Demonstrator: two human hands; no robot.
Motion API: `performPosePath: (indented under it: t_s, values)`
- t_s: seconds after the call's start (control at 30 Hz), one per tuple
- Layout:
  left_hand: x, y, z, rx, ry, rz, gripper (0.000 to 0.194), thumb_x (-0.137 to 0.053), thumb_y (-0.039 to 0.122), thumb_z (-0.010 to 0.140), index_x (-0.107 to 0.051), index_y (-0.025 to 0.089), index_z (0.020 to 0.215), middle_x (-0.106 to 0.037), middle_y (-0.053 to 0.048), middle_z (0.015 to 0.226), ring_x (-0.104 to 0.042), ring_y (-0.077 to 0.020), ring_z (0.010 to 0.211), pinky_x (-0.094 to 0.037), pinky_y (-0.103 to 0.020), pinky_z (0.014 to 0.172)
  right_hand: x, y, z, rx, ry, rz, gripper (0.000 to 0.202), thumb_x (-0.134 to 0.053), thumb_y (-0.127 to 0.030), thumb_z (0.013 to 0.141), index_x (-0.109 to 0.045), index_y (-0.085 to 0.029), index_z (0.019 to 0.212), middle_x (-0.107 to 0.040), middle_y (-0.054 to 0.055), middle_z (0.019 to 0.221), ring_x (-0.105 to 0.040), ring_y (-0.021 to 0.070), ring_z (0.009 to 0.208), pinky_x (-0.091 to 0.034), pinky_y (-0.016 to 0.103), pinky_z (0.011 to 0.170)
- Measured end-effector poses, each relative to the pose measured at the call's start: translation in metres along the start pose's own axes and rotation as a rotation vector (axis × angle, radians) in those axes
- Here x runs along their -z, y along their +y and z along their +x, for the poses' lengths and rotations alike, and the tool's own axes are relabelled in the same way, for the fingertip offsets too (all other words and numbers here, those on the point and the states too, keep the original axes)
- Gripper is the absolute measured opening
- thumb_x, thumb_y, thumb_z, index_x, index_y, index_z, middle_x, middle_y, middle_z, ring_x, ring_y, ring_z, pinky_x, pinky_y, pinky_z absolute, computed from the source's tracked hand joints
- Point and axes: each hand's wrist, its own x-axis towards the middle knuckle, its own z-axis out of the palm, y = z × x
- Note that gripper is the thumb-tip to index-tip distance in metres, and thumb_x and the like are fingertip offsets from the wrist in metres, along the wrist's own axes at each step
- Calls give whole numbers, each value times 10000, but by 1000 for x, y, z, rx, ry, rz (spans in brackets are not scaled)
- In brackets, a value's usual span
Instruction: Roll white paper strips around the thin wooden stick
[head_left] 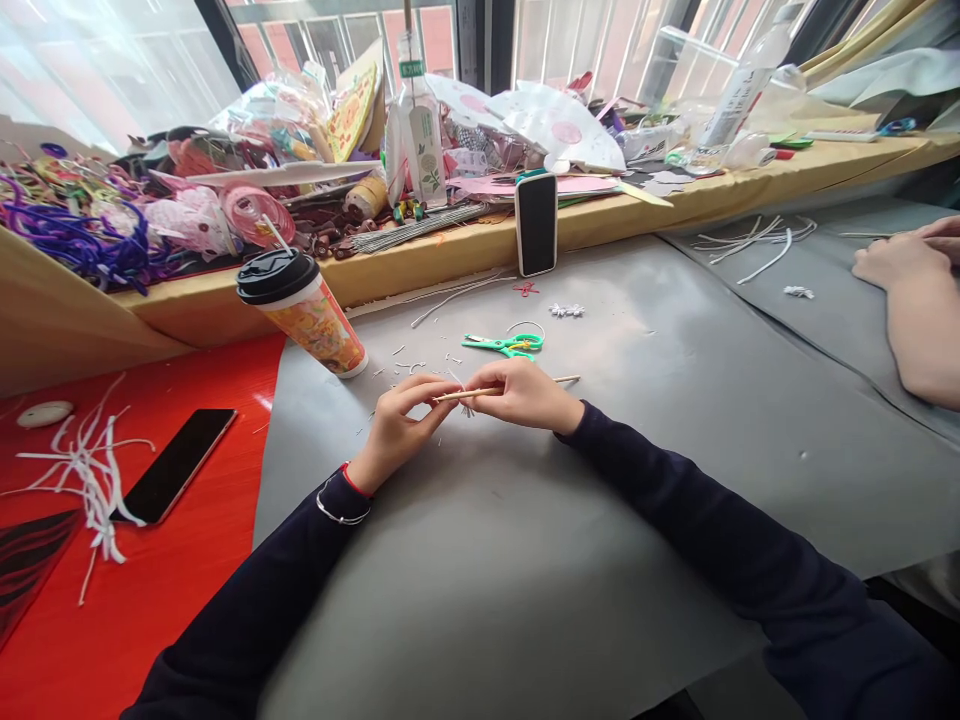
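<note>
Over the smooth grey table (pixel 420 560), near the green scissors (pixel 504 346), I see the right hand (pixel 519 393) pinching a thin, straight wooden stick (pixel 469 394), with the left hand (pixel 401 415) at its tip by thin white strings (pixel 467 411), though I can't tell what that one pinches.

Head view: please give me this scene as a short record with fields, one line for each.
Left grip: closed at one end of the wooden stick
Right grip: closed on the same stick, farther along
Between them: white strands, partly hidden
Beyond them: green-handled scissors on the grey surface
Left side: lidded cup; flat phone on the red surface
Far side: upright phone
Right side: another person's hand
</note>
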Motion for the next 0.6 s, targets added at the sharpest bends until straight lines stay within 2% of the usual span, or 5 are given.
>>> performPosePath:
  t_s: [0.3,0.6]
  values:
    - [1,3,-1,-137,103,162,198,-615,89,761,-665,192,922,-656,-25,831,-599,-109,735,-507,-240,667,5,-1,0,6,-84,112,246,-549,-351,780,-692,-160,844,-683,23,765,-582,108,665,-414,208,569]
    - [-2,5,-6,-327,196,319,269,-672,80,689,-628,197,927,-645,-16,826,-605,-101,684,-520,-226,647,6,-2,0,-56,-21,194,252,-571,-375,755,-665,-144,792,-654,26,714,-563,114,653,-418,211,564]
